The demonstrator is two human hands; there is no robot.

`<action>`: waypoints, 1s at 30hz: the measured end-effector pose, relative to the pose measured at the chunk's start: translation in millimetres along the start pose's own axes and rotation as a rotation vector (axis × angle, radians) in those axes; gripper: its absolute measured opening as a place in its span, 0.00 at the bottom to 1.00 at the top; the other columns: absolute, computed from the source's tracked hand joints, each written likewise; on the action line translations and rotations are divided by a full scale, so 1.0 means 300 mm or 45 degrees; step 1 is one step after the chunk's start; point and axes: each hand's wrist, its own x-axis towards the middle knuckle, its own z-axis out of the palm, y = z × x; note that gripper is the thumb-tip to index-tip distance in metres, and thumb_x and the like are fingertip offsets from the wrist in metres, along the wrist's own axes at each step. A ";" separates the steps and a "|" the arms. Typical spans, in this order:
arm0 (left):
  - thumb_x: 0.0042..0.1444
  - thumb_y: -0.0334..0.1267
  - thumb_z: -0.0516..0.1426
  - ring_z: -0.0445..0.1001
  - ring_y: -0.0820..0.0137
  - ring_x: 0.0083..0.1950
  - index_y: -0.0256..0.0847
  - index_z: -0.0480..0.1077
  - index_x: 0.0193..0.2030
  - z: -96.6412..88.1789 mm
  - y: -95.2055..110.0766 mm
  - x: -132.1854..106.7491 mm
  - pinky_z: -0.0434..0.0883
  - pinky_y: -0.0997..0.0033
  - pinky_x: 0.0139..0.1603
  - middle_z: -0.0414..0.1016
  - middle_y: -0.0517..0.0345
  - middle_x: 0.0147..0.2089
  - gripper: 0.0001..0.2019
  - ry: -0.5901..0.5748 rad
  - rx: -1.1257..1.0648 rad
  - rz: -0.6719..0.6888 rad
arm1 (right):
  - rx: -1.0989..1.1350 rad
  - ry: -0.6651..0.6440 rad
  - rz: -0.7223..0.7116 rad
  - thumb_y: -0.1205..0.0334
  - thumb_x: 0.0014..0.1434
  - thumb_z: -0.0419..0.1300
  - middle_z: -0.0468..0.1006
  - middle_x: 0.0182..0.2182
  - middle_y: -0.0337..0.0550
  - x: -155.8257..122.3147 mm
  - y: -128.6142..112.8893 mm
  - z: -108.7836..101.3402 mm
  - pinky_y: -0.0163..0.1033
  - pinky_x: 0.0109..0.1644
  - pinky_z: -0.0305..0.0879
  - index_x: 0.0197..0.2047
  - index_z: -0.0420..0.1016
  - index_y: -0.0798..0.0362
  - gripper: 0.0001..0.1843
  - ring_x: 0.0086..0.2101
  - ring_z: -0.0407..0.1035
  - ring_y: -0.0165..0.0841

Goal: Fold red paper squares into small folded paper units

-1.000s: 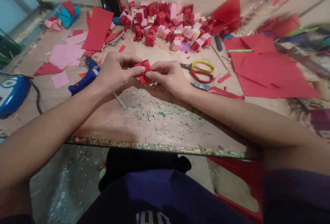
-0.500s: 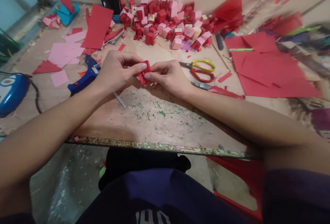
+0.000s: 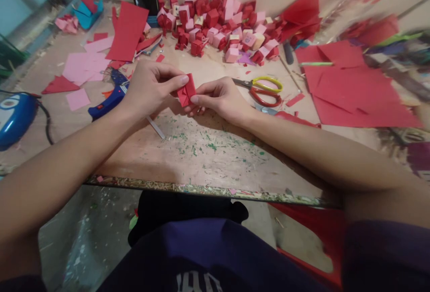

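Observation:
Both of my hands meet over the middle of the wooden table (image 3: 208, 162), pinching a small folded red paper piece (image 3: 187, 90). My left hand (image 3: 149, 86) grips its left side with thumb and fingers closed. On the right side, my right hand (image 3: 220, 99) pinches it with thumb and forefinger, the other fingers curled under. The piece is held just above the tabletop, its flat face turned toward me.
A heap of red and pink paper cubes (image 3: 218, 25) lies at the back. Scissors with yellow and red handles (image 3: 264, 90) sit right of my hands, a blue glue gun (image 3: 109, 97) left. Red sheets (image 3: 349, 90) cover the right, pink sheets (image 3: 85, 66) the left. A blue device (image 3: 15, 115) sits far left.
The red paper piece has been pressed from a loose crumpled shape into a flatter, tighter fold. Both hands shifted slightly up and kept their grip.

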 end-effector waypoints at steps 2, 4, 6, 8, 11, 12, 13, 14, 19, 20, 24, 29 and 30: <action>0.60 0.53 0.71 0.78 0.64 0.36 0.46 0.82 0.35 0.001 -0.003 -0.001 0.79 0.61 0.37 0.84 0.60 0.32 0.13 0.019 0.014 0.013 | 0.002 0.009 0.028 0.58 0.62 0.74 0.88 0.36 0.56 0.000 -0.003 0.002 0.40 0.40 0.79 0.42 0.85 0.63 0.15 0.34 0.82 0.37; 0.61 0.51 0.70 0.78 0.64 0.36 0.46 0.82 0.35 0.002 -0.001 -0.003 0.78 0.61 0.37 0.84 0.60 0.32 0.12 0.024 0.033 0.007 | -0.003 0.018 0.051 0.59 0.62 0.74 0.87 0.36 0.57 -0.002 -0.007 0.006 0.40 0.41 0.79 0.44 0.85 0.64 0.15 0.35 0.82 0.37; 0.61 0.49 0.69 0.79 0.63 0.37 0.45 0.82 0.35 0.002 0.005 -0.006 0.78 0.60 0.38 0.83 0.59 0.32 0.11 0.019 0.043 -0.003 | -0.009 0.021 0.064 0.60 0.62 0.74 0.87 0.36 0.56 -0.005 -0.011 0.008 0.40 0.41 0.80 0.45 0.84 0.65 0.15 0.35 0.82 0.37; 0.62 0.48 0.69 0.78 0.63 0.36 0.45 0.81 0.35 0.003 0.010 -0.007 0.77 0.59 0.38 0.83 0.58 0.31 0.10 0.021 0.043 0.003 | -0.014 0.018 0.064 0.60 0.62 0.73 0.88 0.36 0.55 -0.006 -0.012 0.008 0.40 0.41 0.80 0.45 0.84 0.64 0.15 0.36 0.82 0.36; 0.63 0.49 0.69 0.79 0.62 0.38 0.44 0.81 0.35 0.003 0.012 -0.008 0.77 0.59 0.39 0.81 0.57 0.30 0.11 0.012 0.060 0.006 | -0.017 0.005 0.041 0.58 0.63 0.73 0.88 0.36 0.54 -0.005 -0.008 0.006 0.40 0.41 0.80 0.43 0.84 0.63 0.15 0.35 0.81 0.36; 0.63 0.49 0.69 0.79 0.61 0.38 0.44 0.81 0.35 0.003 0.010 -0.007 0.77 0.59 0.39 0.81 0.58 0.30 0.12 0.009 0.067 0.008 | -0.018 0.002 0.034 0.57 0.63 0.73 0.88 0.36 0.54 -0.004 -0.005 0.005 0.40 0.40 0.80 0.42 0.84 0.63 0.15 0.34 0.81 0.35; 0.63 0.50 0.69 0.79 0.61 0.38 0.45 0.80 0.35 0.003 0.009 -0.006 0.77 0.59 0.39 0.81 0.58 0.30 0.12 0.008 0.071 0.012 | -0.020 0.001 0.028 0.57 0.63 0.74 0.88 0.36 0.54 -0.002 -0.003 0.004 0.40 0.40 0.80 0.42 0.84 0.63 0.15 0.34 0.81 0.35; 0.63 0.51 0.69 0.79 0.61 0.38 0.45 0.80 0.35 0.002 0.007 -0.005 0.77 0.59 0.38 0.80 0.58 0.30 0.13 0.010 0.072 0.015 | -0.022 0.000 0.023 0.56 0.62 0.74 0.88 0.36 0.55 -0.001 0.000 0.003 0.39 0.40 0.79 0.42 0.84 0.63 0.16 0.34 0.81 0.35; 0.64 0.57 0.69 0.80 0.60 0.40 0.45 0.80 0.36 -0.008 0.001 0.004 0.79 0.57 0.40 0.81 0.55 0.32 0.17 0.023 0.044 0.012 | -0.035 -0.006 -0.006 0.55 0.61 0.75 0.88 0.36 0.54 0.003 0.006 0.001 0.38 0.38 0.78 0.42 0.84 0.62 0.17 0.34 0.80 0.34; 0.63 0.57 0.69 0.80 0.60 0.40 0.45 0.80 0.36 -0.009 0.001 0.005 0.80 0.56 0.40 0.81 0.54 0.32 0.18 0.021 0.029 0.010 | -0.037 -0.007 -0.011 0.55 0.62 0.74 0.88 0.36 0.54 0.002 0.005 0.001 0.38 0.38 0.78 0.41 0.84 0.62 0.16 0.33 0.80 0.34; 0.61 0.57 0.71 0.77 0.62 0.36 0.45 0.81 0.34 -0.006 0.001 0.007 0.80 0.58 0.37 0.81 0.55 0.31 0.17 0.076 0.009 0.010 | -0.032 -0.010 -0.017 0.56 0.64 0.72 0.88 0.37 0.54 -0.004 -0.005 0.001 0.37 0.38 0.78 0.41 0.85 0.63 0.15 0.34 0.80 0.33; 0.62 0.50 0.70 0.76 0.64 0.32 0.42 0.82 0.32 0.005 -0.005 0.005 0.77 0.58 0.34 0.79 0.54 0.30 0.14 0.118 0.050 0.091 | -0.038 -0.008 0.014 0.56 0.63 0.72 0.88 0.36 0.54 -0.005 -0.009 0.004 0.37 0.38 0.78 0.41 0.85 0.62 0.15 0.34 0.80 0.33; 0.62 0.49 0.70 0.76 0.63 0.32 0.42 0.82 0.33 0.005 -0.007 0.006 0.78 0.57 0.35 0.79 0.54 0.30 0.14 0.114 0.057 0.111 | -0.041 -0.005 0.014 0.56 0.62 0.73 0.88 0.35 0.53 -0.005 -0.007 0.004 0.37 0.38 0.78 0.40 0.84 0.62 0.14 0.33 0.79 0.33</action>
